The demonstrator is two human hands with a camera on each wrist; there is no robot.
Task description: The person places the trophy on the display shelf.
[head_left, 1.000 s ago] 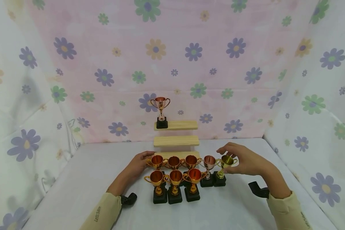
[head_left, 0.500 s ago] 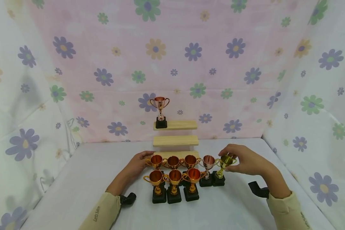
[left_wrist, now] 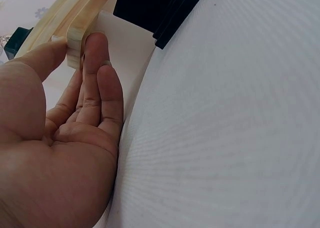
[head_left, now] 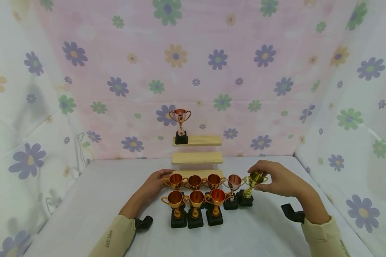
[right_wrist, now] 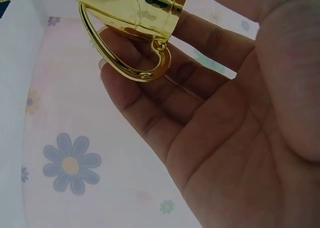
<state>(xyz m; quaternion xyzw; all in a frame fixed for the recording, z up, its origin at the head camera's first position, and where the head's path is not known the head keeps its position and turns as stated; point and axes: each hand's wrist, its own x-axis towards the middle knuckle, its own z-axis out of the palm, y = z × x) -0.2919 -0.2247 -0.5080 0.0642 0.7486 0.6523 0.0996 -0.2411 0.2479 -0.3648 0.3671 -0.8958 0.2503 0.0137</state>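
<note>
My right hand [head_left: 275, 178] holds a yellow-gold trophy cup [head_left: 255, 180] by its bowl, and the cup leans to the right over its black base. In the right wrist view, fingers [right_wrist: 195, 83] lie behind the gold trophy's bowl and handle [right_wrist: 135, 76]. My left hand [head_left: 154, 184] is at the left end of the lowest wooden shelf board [head_left: 197, 172]. Seen from the left wrist, the thumb and fingers pinch the board's rounded end [left_wrist: 77, 41]. Just left of the gold trophy stands a rose-coloured trophy [head_left: 234, 182], upright.
Two rows of orange-gold trophies [head_left: 196, 200] on black bases stand in front of the shelf. Above the lowest board are a middle board [head_left: 197, 157] and a top board [head_left: 206, 140]. A rose-gold trophy [head_left: 180, 119] stands on the top board's left end.
The gold trophy has gone from upright to tilted right, moving slightly right with my right hand. My left hand stays at the shelf board.
</note>
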